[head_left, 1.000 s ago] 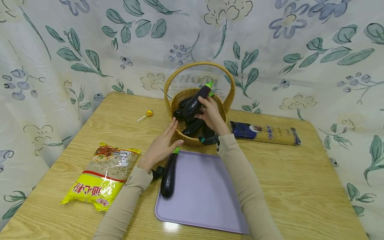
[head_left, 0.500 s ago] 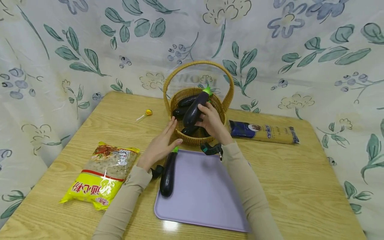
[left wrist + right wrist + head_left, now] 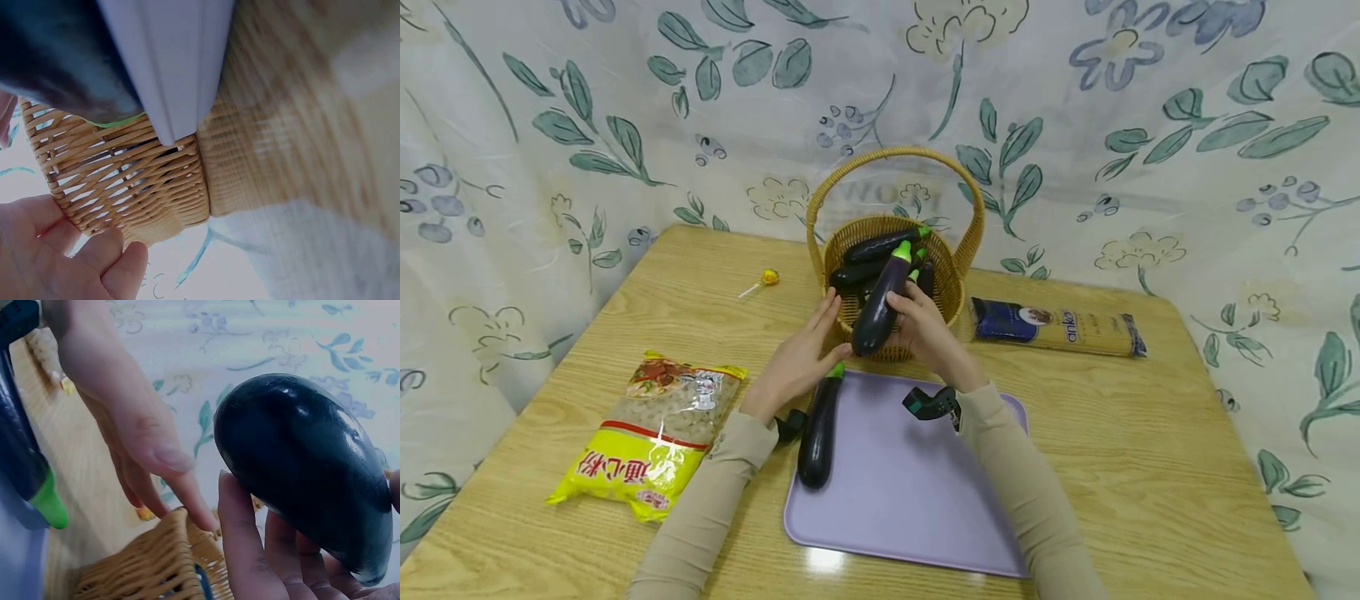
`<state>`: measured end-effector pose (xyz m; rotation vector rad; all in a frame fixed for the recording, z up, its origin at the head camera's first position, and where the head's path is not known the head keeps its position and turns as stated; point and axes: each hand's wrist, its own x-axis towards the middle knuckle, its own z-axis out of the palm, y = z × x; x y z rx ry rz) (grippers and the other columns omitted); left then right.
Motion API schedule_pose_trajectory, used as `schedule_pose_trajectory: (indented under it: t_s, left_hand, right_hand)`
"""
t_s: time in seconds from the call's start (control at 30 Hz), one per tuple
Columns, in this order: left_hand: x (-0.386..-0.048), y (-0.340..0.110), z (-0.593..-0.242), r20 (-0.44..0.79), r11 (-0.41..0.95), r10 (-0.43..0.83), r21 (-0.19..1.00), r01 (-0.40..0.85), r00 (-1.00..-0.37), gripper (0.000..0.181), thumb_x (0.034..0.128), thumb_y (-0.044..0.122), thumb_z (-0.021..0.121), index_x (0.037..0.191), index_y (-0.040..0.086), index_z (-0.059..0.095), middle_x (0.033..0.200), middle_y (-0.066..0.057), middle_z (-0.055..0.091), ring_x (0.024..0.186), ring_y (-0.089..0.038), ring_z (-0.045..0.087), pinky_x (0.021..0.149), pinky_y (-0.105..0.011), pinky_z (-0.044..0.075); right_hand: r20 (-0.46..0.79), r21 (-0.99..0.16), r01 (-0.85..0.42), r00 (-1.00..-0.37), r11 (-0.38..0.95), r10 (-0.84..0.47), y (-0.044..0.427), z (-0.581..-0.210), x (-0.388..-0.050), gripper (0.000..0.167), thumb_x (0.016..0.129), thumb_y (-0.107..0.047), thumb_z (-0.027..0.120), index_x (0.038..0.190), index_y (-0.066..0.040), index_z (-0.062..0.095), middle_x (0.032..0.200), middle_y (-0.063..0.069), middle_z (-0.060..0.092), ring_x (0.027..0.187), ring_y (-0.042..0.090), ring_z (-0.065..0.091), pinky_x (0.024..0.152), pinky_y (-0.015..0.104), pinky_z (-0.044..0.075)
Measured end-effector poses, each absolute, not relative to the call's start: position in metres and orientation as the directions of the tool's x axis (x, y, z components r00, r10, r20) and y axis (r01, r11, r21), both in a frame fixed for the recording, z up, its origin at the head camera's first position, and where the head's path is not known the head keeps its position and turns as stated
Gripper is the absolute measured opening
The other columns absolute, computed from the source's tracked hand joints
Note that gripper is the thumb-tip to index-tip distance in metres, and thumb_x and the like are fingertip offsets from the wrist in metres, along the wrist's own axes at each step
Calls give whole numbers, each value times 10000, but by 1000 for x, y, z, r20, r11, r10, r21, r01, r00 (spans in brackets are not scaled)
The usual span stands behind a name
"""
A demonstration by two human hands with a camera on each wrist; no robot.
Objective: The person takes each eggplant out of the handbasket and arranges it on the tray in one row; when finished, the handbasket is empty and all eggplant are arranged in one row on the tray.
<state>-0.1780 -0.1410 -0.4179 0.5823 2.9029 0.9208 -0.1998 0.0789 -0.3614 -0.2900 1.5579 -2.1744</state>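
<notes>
My right hand grips a dark purple eggplant with a green stem, above the near rim of the wicker basket. In the right wrist view the fingers and thumb wrap this eggplant. My left hand rests its fairly straight fingers against the basket's left side, seen low in the left wrist view beside the weave. Several more eggplants lie inside the basket. Another eggplant lies along the left edge of the lilac tray.
A yellow bag of pasta lies left of the tray. Behind it is a lollipop. A pack of spaghetti lies right of the basket. A floral curtain hangs behind the wooden table.
My right hand has drawn the eggplant toward me, from over the middle of the basket to its near rim. The left hand has stayed at the basket's side.
</notes>
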Motion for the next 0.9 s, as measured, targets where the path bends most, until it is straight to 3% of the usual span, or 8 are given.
schedule_pose_trajectory:
  t_s: [0.23, 0.57, 0.73, 0.9]
  left_hand:
    - [-180, -141, -417, 76, 756, 359, 561, 338, -930, 781, 994, 561, 391, 1576, 208, 8, 1652, 35, -63, 1431, -358, 326, 1086, -548, 382]
    - [-178, -140, -419, 82, 744, 360, 576, 339, -929, 825, 962, 652, 341, 1578, 181, 59, 1648, 61, -56, 1446, -357, 297, 1092, -560, 370]
    - [-177, -141, -422, 72, 743, 361, 581, 333, -930, 821, 959, 661, 328, 1578, 203, 42, 1647, 69, -65, 1445, -361, 298, 1096, -564, 364]
    - [-178, -142, -421, 73, 736, 356, 592, 328, -931, 806, 955, 672, 314, 1574, 247, 20, 1641, 99, -76, 1431, -372, 322, 1086, -573, 370]
  right_hand:
    - [-104, -944, 243, -863, -225, -495, 79, -367, -189, 603, 985, -212, 391, 1524, -61, 167, 1467, 252, 359, 1097, 216, 609, 939, 512, 522]
    - [-165, -942, 295, -822, -162, -545, 82, -379, -168, 674, 978, -241, 421, 1541, -63, 98, 1488, 302, 345, 1035, 141, 626, 854, 345, 534]
    - [-188, -935, 325, -797, -145, -575, 81, -383, -157, 748, 967, -261, 448, 1548, -51, 26, 1520, 278, 292, 1044, 121, 605, 837, 322, 524]
    - [-170, -937, 316, -784, -148, -598, 79, -386, -152, 752, 958, -279, 487, 1541, -41, 77, 1527, 274, 281, 1057, 114, 593, 826, 321, 527]
